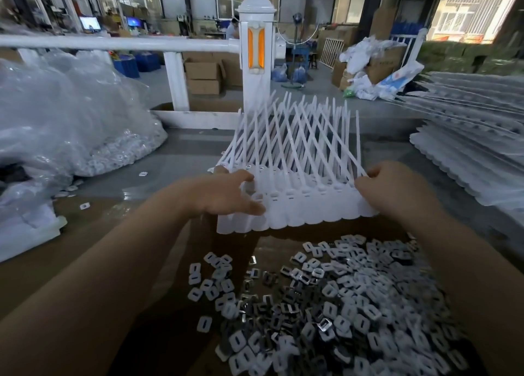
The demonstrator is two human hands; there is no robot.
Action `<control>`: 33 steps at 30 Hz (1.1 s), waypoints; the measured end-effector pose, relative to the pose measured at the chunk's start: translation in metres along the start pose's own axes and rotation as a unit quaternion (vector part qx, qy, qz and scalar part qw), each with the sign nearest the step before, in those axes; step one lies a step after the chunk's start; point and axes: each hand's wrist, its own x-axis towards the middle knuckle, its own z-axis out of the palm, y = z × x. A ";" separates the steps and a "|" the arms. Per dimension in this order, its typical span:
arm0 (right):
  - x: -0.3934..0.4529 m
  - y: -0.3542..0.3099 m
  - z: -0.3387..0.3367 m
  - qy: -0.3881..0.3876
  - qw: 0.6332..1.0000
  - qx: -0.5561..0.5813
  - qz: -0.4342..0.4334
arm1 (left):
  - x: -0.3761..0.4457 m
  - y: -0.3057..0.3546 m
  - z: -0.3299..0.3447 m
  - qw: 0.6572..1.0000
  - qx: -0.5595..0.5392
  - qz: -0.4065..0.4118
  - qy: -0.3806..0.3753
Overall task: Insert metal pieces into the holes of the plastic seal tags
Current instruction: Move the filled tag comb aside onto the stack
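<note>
Clear plastic bag of small white parts [71, 126] far left. Left hand [224, 194] and right hand [397, 188] both curl fingers round the ends of a white joined strip of plastic seal tags [297, 202], straps fanning up. Loose heap of small slotted metal pieces [340, 304] lies just below on the brown table [85, 248].

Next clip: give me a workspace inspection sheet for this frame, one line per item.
Surface: brown table, glossy.
Job's things: white seal tag strip raised at its far end; metal pieces heaped in front.
Clutter: clear bags left; stacked tag strips right; stray pieces near the bags.
Hands: left hand and right hand hold the strip's two ends.
Cables: nothing seen.
Surroundings: white fence post, cardboard boxes, workshop floor.
</note>
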 end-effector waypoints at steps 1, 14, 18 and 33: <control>-0.001 -0.001 -0.001 0.040 0.997 -0.047 -0.039 | 0.001 0.000 0.002 1.000 0.006 0.002 -0.001; -0.064 -0.071 0.012 -0.302 0.852 0.101 -0.415 | -0.012 -0.007 0.029 0.993 -0.050 0.053 0.097; -0.070 -0.076 0.017 -0.319 0.832 0.094 -0.443 | -0.016 -0.010 0.033 0.987 -0.089 0.071 0.114; -0.074 -0.077 0.015 -0.327 0.838 0.106 -0.425 | -0.030 -0.013 0.021 0.989 -0.075 0.122 0.022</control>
